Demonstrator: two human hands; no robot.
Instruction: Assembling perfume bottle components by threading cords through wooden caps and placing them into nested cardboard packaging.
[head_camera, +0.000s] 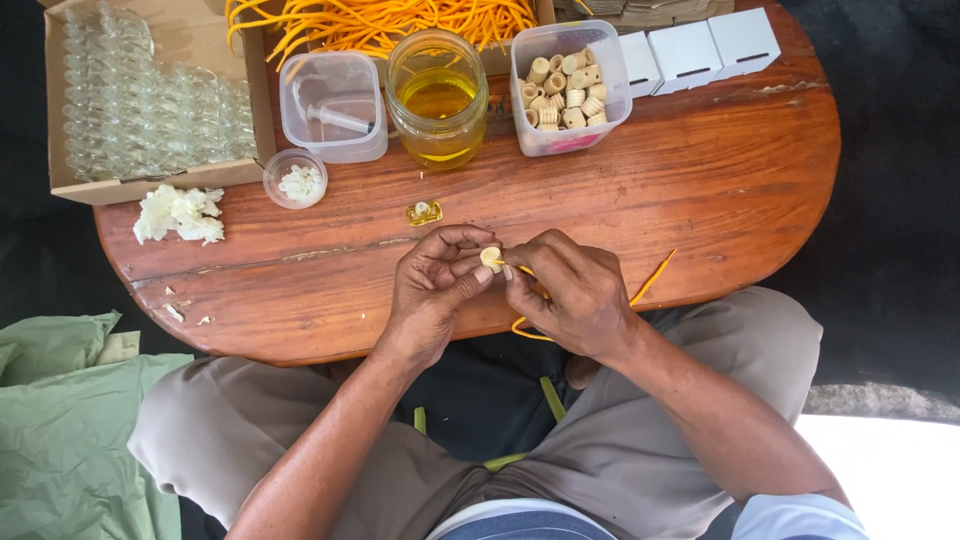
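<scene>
In the head view, at lower centre by the table's near edge (300, 345), the left hand (432, 290) pinches a small cork (491, 258) while the right hand (575, 290) grips a yellow cord (652, 278) at it. Bare wood lies right of the hands; the jar (437, 97), tubs (333, 105) and boxes (685, 50) crowd the top edge.

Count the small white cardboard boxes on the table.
3 small white cardboard boxes, side by side along the table's far right edge: left, middle, right. More may sit beyond the frame's top.
</scene>
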